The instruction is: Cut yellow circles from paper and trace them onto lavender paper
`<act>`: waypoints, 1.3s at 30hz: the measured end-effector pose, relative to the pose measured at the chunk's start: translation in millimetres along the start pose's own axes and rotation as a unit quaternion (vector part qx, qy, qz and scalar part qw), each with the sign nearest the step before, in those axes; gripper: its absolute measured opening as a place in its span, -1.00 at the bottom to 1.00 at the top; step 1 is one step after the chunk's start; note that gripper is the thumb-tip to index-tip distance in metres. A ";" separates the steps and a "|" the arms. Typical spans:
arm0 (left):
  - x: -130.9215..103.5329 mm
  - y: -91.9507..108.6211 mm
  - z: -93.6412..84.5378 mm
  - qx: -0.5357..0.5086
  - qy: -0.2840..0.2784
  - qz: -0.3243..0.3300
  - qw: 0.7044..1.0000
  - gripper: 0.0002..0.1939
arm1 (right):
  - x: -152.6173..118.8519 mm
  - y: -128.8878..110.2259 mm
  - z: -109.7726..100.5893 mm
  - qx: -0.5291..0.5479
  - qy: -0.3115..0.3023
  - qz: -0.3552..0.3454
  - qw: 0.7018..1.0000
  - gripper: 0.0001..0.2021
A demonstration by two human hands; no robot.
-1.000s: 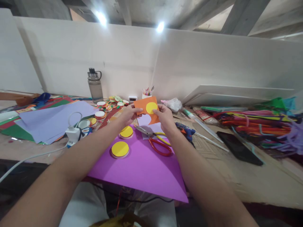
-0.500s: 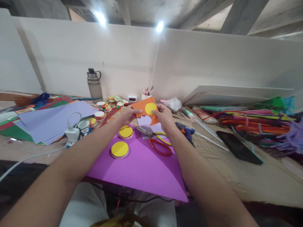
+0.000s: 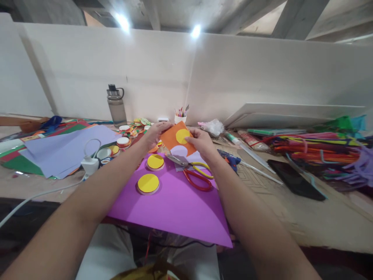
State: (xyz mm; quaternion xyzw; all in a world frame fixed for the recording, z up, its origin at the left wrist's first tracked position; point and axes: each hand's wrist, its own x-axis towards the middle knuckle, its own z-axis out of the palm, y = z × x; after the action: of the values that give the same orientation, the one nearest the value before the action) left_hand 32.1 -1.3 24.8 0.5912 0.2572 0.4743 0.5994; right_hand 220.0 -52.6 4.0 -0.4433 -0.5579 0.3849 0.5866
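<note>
My right hand [image 3: 202,143] pinches an orange sheet [image 3: 169,136] at its right side, with the thumb on a yellow circle [image 3: 182,136] lying against the sheet. My left hand [image 3: 159,134] is at the sheet's upper left edge, its fingers bent around that edge and partly hidden. Below the sheet, scissors with a red and a yellow handle [image 3: 197,186] lie with their blades on a pale purple paper [image 3: 194,157]. Two stacks of discs topped with yellow, one nearer [image 3: 148,183] and one farther [image 3: 155,161], rest on a purple sheet [image 3: 171,214].
Lavender sheets [image 3: 67,149], a white charger [image 3: 89,165] and a bottle [image 3: 116,107] are at the left. A pen cup [image 3: 180,117] stands at the back. Rightward are a glue gun [image 3: 230,159], a black phone [image 3: 294,179] and colorful pipe cleaners [image 3: 309,149].
The orange sheet has turned and tilted, and the yellow circle has shifted slightly left. My left hand has moved up from the sheet's left part to its upper edge.
</note>
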 end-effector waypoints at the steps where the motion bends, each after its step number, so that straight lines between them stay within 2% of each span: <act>1: -0.2 4.6 -2.2 0.048 -0.005 0.010 0.999 -0.69 | -0.1 1.0 -0.7 -0.038 -0.014 -0.006 0.999 -0.81; 4: -3.0 16.8 -5.1 0.158 -0.010 0.038 0.987 -0.70 | -0.9 3.6 -1.5 -0.144 -0.032 -0.032 0.988 -0.86; 7: -7.0 21.6 -2.4 0.188 -0.047 -0.002 0.981 -0.71 | -2.6 2.8 -0.9 -0.189 -0.050 -0.051 0.979 -0.87; 12: -8.3 13.5 0.0 0.177 -0.100 -0.078 0.976 -0.74 | -5.4 -1.1 -1.0 -0.162 -0.070 -0.054 0.983 -0.82; 18: -5.7 3.6 0.8 0.132 -0.105 -0.095 0.981 -0.79 | -3.7 1.8 -3.5 -0.179 -0.066 -0.098 0.977 -0.81; 21: -6.5 0.8 5.3 0.094 -0.088 -0.095 0.987 -0.77 | -2.0 3.0 -4.7 -0.177 -0.036 -0.089 0.979 -0.79; 27: -3.7 -7.3 9.1 0.024 -0.038 -0.097 0.994 -0.66 | -2.3 -2.5 -4.6 -0.137 0.067 -0.026 0.988 -0.64; 32: 1.2 -13.0 7.1 -0.009 0.006 -0.085 0.996 -0.67 | -4.4 -10.5 0.9 0.049 0.067 0.078 0.993 -0.62; 34: 1.4 -14.1 7.5 -0.018 0.008 -0.080 0.997 -0.67 | -5.9 -10.9 3.2 0.084 0.064 0.083 0.991 -0.60; 39: -1.8 -13.8 12.3 -0.032 -0.015 -0.083 0.996 -0.68 | -9.2 -7.6 7.1 0.057 0.080 0.049 0.994 -0.56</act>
State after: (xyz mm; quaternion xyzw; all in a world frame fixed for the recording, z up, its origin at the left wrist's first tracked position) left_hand 45.7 -6.5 13.3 0.5559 0.2810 0.4217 0.6589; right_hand 211.8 -63.0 8.2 -0.4651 -0.4644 0.4076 0.6339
